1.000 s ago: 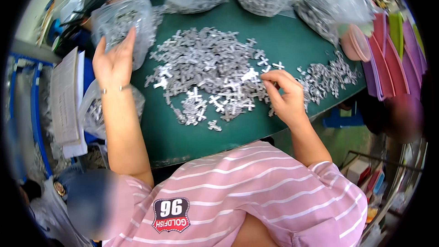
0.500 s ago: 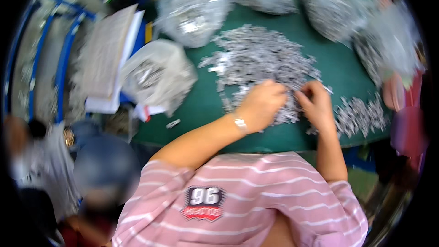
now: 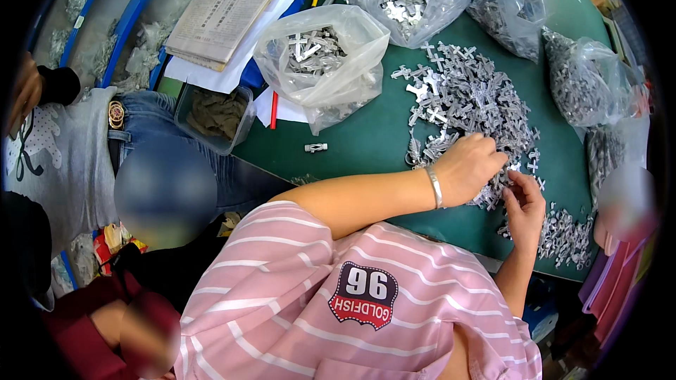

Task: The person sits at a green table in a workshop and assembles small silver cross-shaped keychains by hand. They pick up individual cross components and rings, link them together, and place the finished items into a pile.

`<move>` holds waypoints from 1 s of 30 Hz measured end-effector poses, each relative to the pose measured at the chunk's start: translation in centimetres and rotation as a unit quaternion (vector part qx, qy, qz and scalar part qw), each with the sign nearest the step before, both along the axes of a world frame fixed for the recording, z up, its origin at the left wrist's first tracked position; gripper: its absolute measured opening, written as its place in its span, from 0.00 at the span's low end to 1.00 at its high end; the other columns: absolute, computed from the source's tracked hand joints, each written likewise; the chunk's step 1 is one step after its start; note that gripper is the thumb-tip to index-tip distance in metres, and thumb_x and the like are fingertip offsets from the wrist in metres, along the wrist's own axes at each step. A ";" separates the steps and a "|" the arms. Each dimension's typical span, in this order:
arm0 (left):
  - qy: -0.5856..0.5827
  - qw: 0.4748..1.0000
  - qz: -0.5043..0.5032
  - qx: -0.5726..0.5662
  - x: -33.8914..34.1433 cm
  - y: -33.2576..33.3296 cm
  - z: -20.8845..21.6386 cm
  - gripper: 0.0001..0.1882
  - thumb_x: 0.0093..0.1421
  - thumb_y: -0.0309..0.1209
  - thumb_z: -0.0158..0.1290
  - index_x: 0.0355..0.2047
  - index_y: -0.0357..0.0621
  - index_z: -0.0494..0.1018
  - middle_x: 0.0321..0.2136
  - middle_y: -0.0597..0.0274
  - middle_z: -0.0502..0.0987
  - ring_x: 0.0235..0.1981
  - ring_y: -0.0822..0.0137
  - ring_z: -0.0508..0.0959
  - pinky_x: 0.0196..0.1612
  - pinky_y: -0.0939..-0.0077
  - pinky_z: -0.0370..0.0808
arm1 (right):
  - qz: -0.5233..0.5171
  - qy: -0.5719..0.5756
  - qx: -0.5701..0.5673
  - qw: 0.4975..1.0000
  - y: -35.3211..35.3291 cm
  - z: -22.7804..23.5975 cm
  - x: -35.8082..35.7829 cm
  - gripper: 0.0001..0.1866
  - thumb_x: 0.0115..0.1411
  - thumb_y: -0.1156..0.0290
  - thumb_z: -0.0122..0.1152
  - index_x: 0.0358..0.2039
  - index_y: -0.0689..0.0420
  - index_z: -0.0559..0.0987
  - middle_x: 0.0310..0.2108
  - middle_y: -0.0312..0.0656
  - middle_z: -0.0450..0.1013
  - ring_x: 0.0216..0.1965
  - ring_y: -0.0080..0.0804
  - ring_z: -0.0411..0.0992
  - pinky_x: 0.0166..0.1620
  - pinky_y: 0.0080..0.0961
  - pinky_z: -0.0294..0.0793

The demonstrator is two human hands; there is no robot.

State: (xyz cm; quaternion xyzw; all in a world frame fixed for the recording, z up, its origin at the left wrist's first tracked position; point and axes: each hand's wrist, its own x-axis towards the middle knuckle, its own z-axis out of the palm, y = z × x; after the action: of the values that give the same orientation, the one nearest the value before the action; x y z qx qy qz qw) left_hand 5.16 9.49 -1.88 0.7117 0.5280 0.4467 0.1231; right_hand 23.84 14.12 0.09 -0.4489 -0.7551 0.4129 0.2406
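A heap of small silver-grey metal crosses [image 3: 479, 91] lies on the green table. My left hand [image 3: 470, 169], with a silver bracelet at its wrist, is at the heap's near side, fingers curled together over the pieces. Whatever its fingertips grip is hidden. Just right of it, my right hand [image 3: 525, 211] has its thumb and fingers bent toward each other at the heap's edge. Anything between them is too small to make out. Beyond the right hand lies a smaller pile of metal pieces [image 3: 565, 241].
Plastic bags of metal parts [image 3: 320, 77] [image 3: 415, 0] [image 3: 588, 84] ring the table [image 3: 352, 169]. At left are a newspaper [image 3: 232, 7], a red pen [image 3: 274, 110], a lone metal piece [image 3: 316, 148] and a tub holding brown cloth [image 3: 218, 114]. Another person in jeans [image 3: 151, 116] is close by.
The view has swung, so the table and heap now sit further right in it. Both hands stay at the near side of the heap, fingers still bent.
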 end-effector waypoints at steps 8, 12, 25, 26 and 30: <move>-0.542 0.779 -0.091 -0.301 -2.2 -4.2 -0.7 0.09 0.57 0.24 0.49 0.39 0.36 0.70 0.32 0.63 0.74 0.33 0.77 0.72 0.37 0.80 0.71 | -0.028 0.058 0.108 0.992 -0.2 0.7 -2.2 0.11 0.52 0.80 0.56 0.38 0.64 0.74 0.30 0.38 0.70 0.28 0.21 0.69 0.30 0.14 0.67; -0.715 0.612 -0.044 -0.335 -4.3 -5.3 1.5 0.12 0.59 0.26 0.47 0.43 0.36 0.67 0.40 0.52 0.73 0.45 0.60 0.74 0.48 0.69 0.71 | -0.084 0.193 -0.198 0.957 -0.8 1.0 -3.9 0.09 0.55 0.78 0.54 0.38 0.65 0.74 0.27 0.39 0.72 0.24 0.24 0.72 0.25 0.16 0.71; -0.787 0.511 -0.083 -0.335 -5.7 -4.4 2.9 0.26 0.65 0.43 0.30 0.51 0.29 0.58 0.48 0.42 0.66 0.49 0.57 0.70 0.52 0.63 0.66 | -0.011 0.293 -0.438 0.850 0.8 1.2 -5.9 0.11 0.59 0.75 0.48 0.40 0.68 0.73 0.28 0.44 0.72 0.29 0.31 0.75 0.30 0.19 0.78; -0.787 0.511 -0.081 -0.337 -5.7 -4.4 2.9 0.27 0.65 0.43 0.30 0.51 0.29 0.58 0.48 0.42 0.67 0.48 0.57 0.70 0.52 0.63 0.66 | -0.010 0.300 -0.444 0.845 0.9 1.2 -5.9 0.11 0.60 0.75 0.48 0.40 0.68 0.73 0.28 0.44 0.72 0.29 0.31 0.75 0.30 0.19 0.78; -0.772 0.524 -0.076 -0.351 -5.7 -4.2 2.8 0.29 0.65 0.45 0.28 0.52 0.29 0.57 0.49 0.41 0.66 0.50 0.55 0.69 0.53 0.62 0.66 | -0.017 0.303 -0.456 0.837 0.9 1.1 -5.8 0.12 0.60 0.75 0.46 0.40 0.69 0.72 0.27 0.43 0.72 0.30 0.32 0.75 0.30 0.20 0.78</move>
State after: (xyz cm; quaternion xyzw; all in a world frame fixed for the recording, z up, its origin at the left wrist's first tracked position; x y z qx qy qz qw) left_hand -0.56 5.32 0.95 0.0250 0.2844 0.5888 0.7562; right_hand 18.01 15.06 1.17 -0.3734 -0.3626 0.8217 0.2324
